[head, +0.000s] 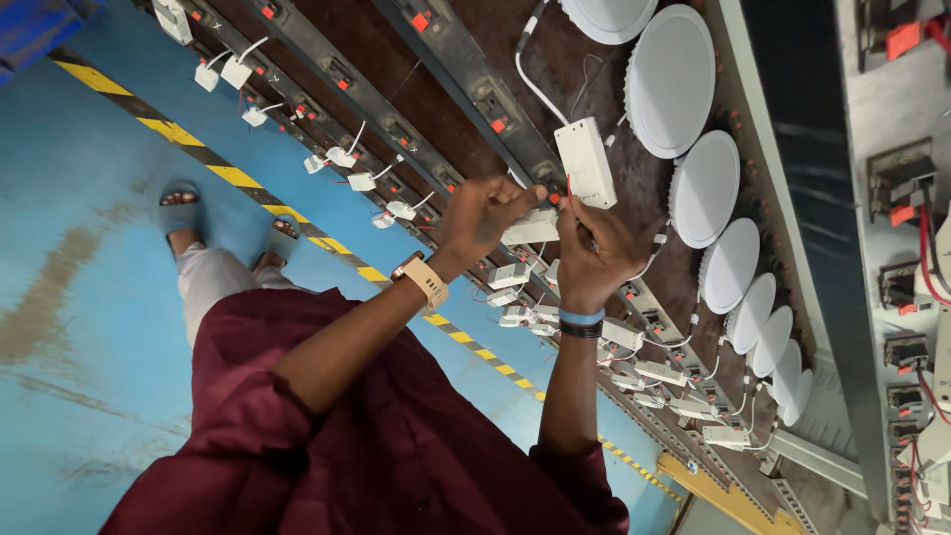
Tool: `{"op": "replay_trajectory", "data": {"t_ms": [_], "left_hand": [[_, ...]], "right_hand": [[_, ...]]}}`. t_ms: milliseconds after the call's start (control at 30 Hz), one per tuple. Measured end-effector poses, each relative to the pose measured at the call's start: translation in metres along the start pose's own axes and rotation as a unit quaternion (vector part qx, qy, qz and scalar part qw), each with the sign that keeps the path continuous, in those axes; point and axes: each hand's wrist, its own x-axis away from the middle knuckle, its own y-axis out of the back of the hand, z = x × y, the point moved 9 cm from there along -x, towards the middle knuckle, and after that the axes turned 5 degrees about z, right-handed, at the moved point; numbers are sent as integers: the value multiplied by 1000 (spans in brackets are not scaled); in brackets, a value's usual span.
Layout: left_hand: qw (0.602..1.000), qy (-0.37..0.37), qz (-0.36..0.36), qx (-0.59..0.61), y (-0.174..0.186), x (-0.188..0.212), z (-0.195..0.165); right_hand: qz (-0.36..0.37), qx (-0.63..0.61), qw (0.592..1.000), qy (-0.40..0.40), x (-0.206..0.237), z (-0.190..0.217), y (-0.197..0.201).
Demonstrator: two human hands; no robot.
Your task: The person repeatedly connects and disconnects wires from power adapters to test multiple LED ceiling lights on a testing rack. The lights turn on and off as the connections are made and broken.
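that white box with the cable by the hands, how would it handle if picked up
The white box looks like thin plastic, so probably light and stiff. Its flat sides suggest it would slide rather than roll. The cable curves loosely, so it likely flops and may tug.

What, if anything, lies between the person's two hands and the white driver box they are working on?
Nothing visible: the left hand and right hand already meet at the white driver box and its wire ends, with no object between.

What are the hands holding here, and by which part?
Both hands meet at the lower end of a white rectangular driver box. The left hand and right hand pinch something small there, seemingly its wires; the exact hold cannot be told.
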Motion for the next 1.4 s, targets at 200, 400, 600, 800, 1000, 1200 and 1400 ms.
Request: {"op": "replay_trajectory", "data": {"t_ms": [200, 400, 600, 800, 1000, 1200, 1400], "left_hand": [[999, -27, -24, -20, 5, -5, 7], [1000, 9, -9, -22, 3, -9, 17], [998, 0, -27, -57, 4, -12, 18], [996, -49, -14, -72, -1, -10, 15], [992, -6, 1, -123, -7, -9, 14], [990, -30, -16, -138, -2, -4, -1], [984, -35, -45, -167, 1, 1, -6]], "right_hand": [[-12, 20, 1000, 17, 4, 1, -8], [-40, 67, 996, 43, 9, 2, -18], [-43, 90, 993, 57, 7, 4, -25], [-79, 73, 994, -12, 15, 3, -5], [-47, 87, 995, -21, 13, 2, -2], [-32, 94, 995, 18, 11, 7, -5], [-42, 101, 994, 11, 14, 4, -9]]}}
